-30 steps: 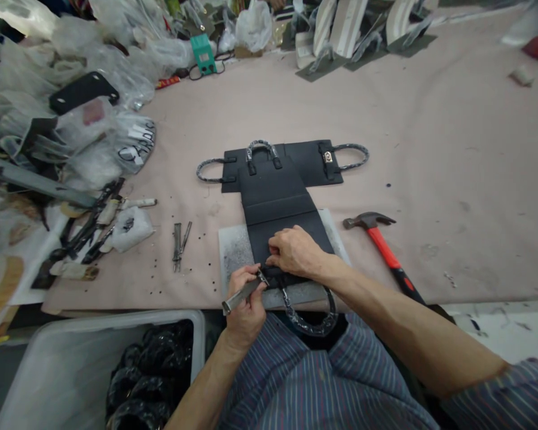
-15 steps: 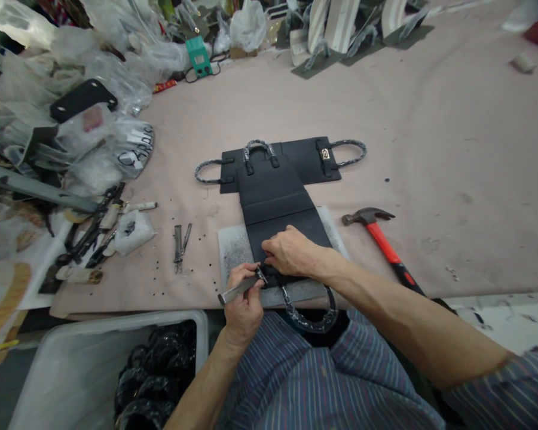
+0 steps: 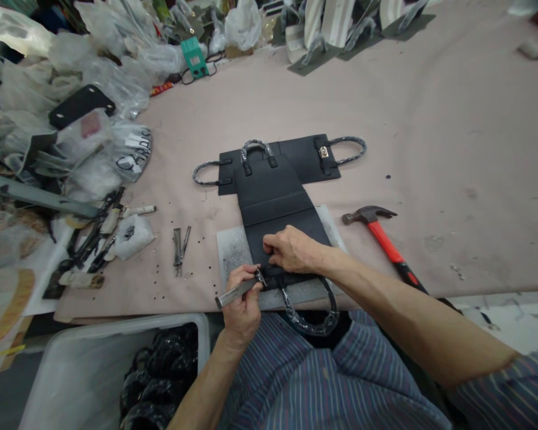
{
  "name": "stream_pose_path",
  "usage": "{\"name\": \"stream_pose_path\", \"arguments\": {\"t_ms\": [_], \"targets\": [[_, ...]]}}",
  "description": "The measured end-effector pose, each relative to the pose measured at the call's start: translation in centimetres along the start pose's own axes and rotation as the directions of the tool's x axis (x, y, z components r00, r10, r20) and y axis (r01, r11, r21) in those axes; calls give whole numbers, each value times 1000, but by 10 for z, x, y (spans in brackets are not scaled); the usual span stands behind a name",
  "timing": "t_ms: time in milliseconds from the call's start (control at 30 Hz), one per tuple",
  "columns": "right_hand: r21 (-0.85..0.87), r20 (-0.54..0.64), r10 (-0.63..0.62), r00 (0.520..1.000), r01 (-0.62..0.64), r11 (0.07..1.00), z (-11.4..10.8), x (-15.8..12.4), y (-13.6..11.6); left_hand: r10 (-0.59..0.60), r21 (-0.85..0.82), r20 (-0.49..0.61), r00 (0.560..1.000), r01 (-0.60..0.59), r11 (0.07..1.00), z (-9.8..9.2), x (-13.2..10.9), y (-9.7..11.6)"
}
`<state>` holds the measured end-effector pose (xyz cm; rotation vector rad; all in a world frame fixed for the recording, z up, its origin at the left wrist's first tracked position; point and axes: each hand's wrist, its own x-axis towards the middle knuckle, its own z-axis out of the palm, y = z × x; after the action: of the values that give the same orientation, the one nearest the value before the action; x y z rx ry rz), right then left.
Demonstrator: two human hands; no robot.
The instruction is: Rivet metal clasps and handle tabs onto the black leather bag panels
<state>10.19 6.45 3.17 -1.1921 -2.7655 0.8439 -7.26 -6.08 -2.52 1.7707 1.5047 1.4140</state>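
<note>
one left hand (image 3: 243, 312) clamps a metal tool (image 3: 231, 294), tip slanting to the near-left corner of the black panel (image 3: 280, 216), which lies ahead and rightward, long axis running away; the right hand (image 3: 293, 251) curls over it, grip unclear.

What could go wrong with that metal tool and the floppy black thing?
The metal tool in the left hand might slip and mark the black piece, since its tip is right by it. The right hand is on the piece close by, so it could get poked. The near wrapped handle hangs past the table edge, so it might catch on the striped clothes.
</note>
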Motion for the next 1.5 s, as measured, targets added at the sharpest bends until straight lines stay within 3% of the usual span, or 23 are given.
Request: {"name": "stream_pose_path", "arguments": {"t_ms": [200,567,733,900,1000,1233,1500], "targets": [[43,-38,-13,999,14,999,6,-1,3,-17,-37,42,999,19,999,-2,5,1],[70,-95,-47,994,53,996,13,-2,8,105,-46,239,965,-97,994,-12,27,-7],[30,-80,-20,997,23,999,13,1,6,130,-33,182,975,-126,991,-7,20,-3],[36,-72,-5,997,8,999,13,3,6,-47,-71,143,989,58,996,-7,15,-5],[48,-77,5,997,-2,999,13,3,6,-94,-109,154,984,112,988,-7,14,-8],[72,-79,3,997,2,997,13,1,6,-44,-112,168,985,63,992,-8,13,-11],[94,-99,-14,995,24,995,14,0,8,60,47,137,989,-67,997,1,22,4]]}}
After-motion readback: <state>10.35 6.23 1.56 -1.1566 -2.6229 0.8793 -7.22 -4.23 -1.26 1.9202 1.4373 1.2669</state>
